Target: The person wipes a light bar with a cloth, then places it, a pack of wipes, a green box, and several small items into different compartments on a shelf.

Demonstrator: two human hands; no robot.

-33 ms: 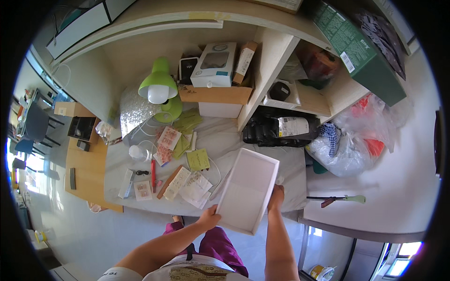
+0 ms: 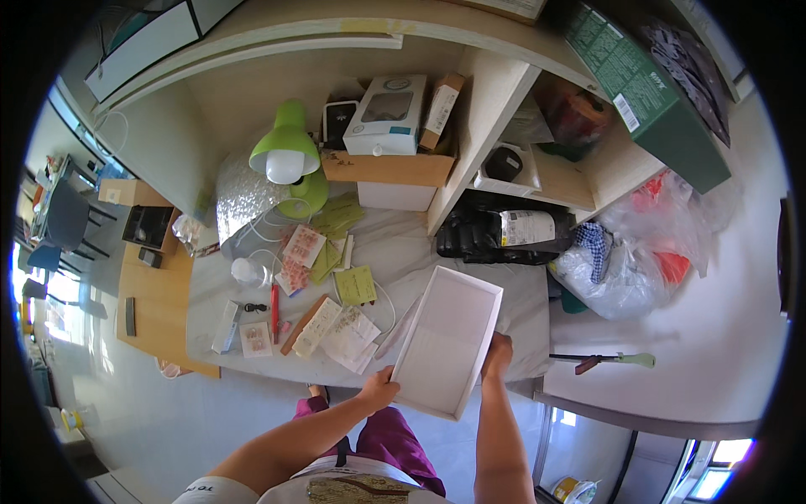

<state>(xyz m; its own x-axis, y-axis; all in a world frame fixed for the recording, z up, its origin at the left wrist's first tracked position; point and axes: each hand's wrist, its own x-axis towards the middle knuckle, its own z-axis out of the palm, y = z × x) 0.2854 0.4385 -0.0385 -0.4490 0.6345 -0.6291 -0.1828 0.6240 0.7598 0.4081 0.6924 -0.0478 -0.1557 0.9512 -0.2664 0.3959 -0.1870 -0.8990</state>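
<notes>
A shallow white rectangular box (image 2: 447, 340), open at the top, is held tilted over the front edge of the marble-patterned table. Nothing shows inside it. My left hand (image 2: 379, 391) grips its lower left edge, fingers partly hidden beneath. On the right side, my right hand (image 2: 497, 356) is closed round the box wall, its fingertips out of sight. Left of the box lie white paper packets (image 2: 350, 338), a green sticky-note sheet (image 2: 356, 286), a cream strip (image 2: 318, 329) and a red pen (image 2: 274, 312).
A green desk lamp (image 2: 287, 155) stands at the back left, beside a cardboard box (image 2: 386, 168) of smaller boxes. Black plastic packaging (image 2: 504, 228) sits behind the white box. Clear bags (image 2: 617, 277) bulge at the right. A shelf (image 2: 483, 126) rises at the back. A white cable (image 2: 391, 315) trails across the table.
</notes>
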